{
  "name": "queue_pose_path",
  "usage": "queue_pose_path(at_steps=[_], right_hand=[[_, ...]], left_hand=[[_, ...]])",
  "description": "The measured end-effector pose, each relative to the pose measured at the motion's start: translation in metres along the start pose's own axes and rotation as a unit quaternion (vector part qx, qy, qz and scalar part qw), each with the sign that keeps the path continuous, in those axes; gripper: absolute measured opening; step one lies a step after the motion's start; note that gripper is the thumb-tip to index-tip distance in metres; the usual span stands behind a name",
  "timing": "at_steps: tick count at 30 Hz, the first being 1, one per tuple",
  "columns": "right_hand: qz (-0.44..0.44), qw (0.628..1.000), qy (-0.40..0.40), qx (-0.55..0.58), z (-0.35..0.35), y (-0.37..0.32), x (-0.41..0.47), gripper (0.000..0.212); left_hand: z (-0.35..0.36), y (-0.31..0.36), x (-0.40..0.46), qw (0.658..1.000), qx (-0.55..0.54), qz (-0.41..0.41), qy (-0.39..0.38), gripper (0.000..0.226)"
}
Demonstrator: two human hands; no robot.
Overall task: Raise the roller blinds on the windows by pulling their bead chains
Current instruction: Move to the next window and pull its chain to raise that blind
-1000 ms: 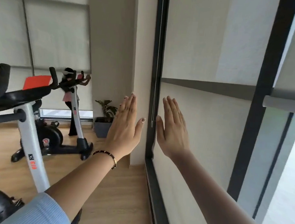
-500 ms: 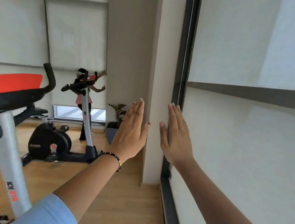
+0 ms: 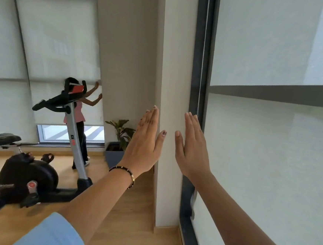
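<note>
White bead chain hangs against the dark window frame, at the left edge of the lowered roller blind. My 2 hands are flat, empty, fingers extended. My right hand is nearest the chain; my left hand fronts the pillar. Recommended: pinch 1 strand, pull straight down, alternate hands.

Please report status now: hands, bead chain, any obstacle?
Both hands open, left hand, right hand. Bead chain hangs ungrasped, above right fingertips. Blind down. No obstacle.
</note>
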State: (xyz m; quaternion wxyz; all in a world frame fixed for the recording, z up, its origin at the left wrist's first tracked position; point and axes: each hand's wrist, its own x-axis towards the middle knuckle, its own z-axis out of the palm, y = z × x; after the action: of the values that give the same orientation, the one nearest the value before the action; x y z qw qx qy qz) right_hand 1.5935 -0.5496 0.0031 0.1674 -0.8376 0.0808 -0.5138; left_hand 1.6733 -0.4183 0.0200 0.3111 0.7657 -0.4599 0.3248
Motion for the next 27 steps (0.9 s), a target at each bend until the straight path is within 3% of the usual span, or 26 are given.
queue_pose_path(at_steps=[9, 15, 27], right_hand=[[0.040, 0.999, 0.001, 0.026, 0.114, 0.126, 0.137, 0.059], [0.074, 0.997, -0.009, 0.013, 0.196, 0.205, 0.184, 0.060], [0.231, 0.971, 0.048, -0.038, 0.339, 0.371, 0.294, 0.051]], left_hand=[[0.124, -0.110, 0.139, 1.000, -0.006, -0.009, 0.015, 0.065], [0.209, -0.189, 0.199, 1.000, -0.024, -0.003, 0.003, 0.064], [0.383, -0.317, 0.346, 0.972, -0.191, 0.068, -0.116, 0.058]])
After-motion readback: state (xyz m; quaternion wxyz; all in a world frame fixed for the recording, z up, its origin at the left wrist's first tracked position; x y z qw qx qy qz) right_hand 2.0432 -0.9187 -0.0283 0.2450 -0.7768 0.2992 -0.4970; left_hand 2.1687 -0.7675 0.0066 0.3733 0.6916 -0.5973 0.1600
